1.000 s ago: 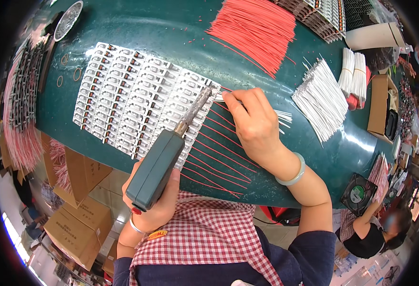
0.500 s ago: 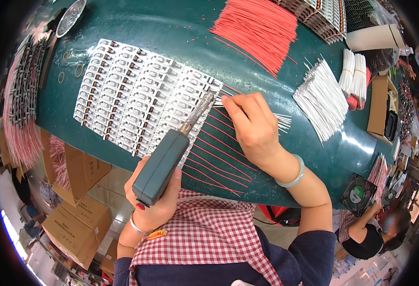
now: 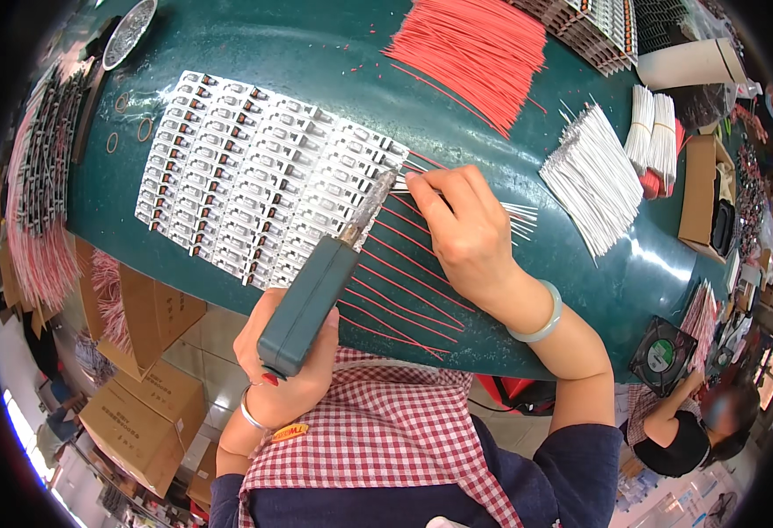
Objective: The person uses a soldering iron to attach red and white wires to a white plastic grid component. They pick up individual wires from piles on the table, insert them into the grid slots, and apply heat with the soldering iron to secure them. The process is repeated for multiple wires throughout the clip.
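My left hand (image 3: 294, 339) is wrapped round a dark green soldering gun (image 3: 309, 304). Its long metal tip lies over the right edge of a panel of small white parts (image 3: 254, 176), set in rows with metal and dark pieces. Close to that tip, my right hand (image 3: 466, 229) pinches white wire (image 3: 520, 220); the fingers partly hide how many strands they hold. The wires' far ends stick out past the right of my hand. Below, several red wires (image 3: 417, 273) fan out from the panel's right edge across the green table.
A heap of red wires (image 3: 470, 57) lies at the back, with a pile of white wires (image 3: 593, 180) and tied white bundles (image 3: 651, 132) to the right. Stacked panels (image 3: 580, 31) stand beyond. A small fan (image 3: 661, 355) sits at the right edge, near another person (image 3: 681, 431).
The soldering gun has shifted slightly right, its body tilting a little, with the tip still at the panel's edge. My right hand has moved only slightly, still pinching white wire.
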`<act>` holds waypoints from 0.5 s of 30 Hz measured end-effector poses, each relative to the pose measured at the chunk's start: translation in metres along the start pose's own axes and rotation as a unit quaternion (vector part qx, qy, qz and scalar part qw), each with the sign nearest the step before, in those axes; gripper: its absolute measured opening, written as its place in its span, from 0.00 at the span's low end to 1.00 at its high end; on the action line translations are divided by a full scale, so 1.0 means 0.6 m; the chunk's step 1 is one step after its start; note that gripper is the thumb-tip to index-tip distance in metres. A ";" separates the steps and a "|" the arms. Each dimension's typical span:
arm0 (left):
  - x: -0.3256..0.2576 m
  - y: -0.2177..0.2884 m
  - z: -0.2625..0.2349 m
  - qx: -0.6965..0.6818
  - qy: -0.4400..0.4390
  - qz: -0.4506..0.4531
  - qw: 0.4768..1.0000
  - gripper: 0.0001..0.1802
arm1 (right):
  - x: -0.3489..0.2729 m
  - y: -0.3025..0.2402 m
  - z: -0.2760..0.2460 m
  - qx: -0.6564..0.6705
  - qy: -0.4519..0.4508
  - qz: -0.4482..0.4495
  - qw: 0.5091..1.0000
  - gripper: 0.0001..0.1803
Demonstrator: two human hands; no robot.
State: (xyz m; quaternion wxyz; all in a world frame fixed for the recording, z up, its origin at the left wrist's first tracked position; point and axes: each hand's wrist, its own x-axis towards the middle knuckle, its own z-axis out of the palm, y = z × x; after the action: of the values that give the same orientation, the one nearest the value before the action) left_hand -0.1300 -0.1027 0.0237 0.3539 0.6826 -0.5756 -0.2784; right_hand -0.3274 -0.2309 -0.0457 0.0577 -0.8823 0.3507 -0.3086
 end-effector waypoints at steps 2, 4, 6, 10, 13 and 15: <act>-0.005 -0.007 -0.002 0.013 0.010 0.030 0.999 0.10 | 0.000 0.000 0.000 -0.001 0.002 -0.001 1.000 0.17; -0.014 -0.015 -0.004 0.002 0.013 0.019 1.000 0.11 | 0.003 -0.005 -0.002 0.008 0.007 0.018 1.000 0.18; -0.026 -0.020 -0.007 -0.034 0.009 -0.032 0.999 0.12 | 0.004 -0.008 -0.002 0.013 0.009 0.028 0.999 0.19; -0.031 -0.022 -0.009 -0.042 0.017 -0.042 0.998 0.12 | 0.002 -0.009 0.000 0.022 0.008 0.032 0.999 0.19; -0.032 -0.021 -0.010 -0.047 0.019 -0.048 0.998 0.12 | 0.003 -0.008 0.000 0.030 0.016 0.030 0.999 0.19; -0.033 -0.021 -0.011 -0.049 0.024 -0.046 0.997 0.13 | 0.003 -0.010 -0.003 0.029 0.026 0.022 0.999 0.19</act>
State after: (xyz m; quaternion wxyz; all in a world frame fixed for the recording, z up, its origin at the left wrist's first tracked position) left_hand -0.1209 -0.0808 0.0173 0.3871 0.6966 -0.5211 -0.3057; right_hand -0.3240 -0.2277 -0.0415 0.0812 -0.8639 0.3621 -0.3406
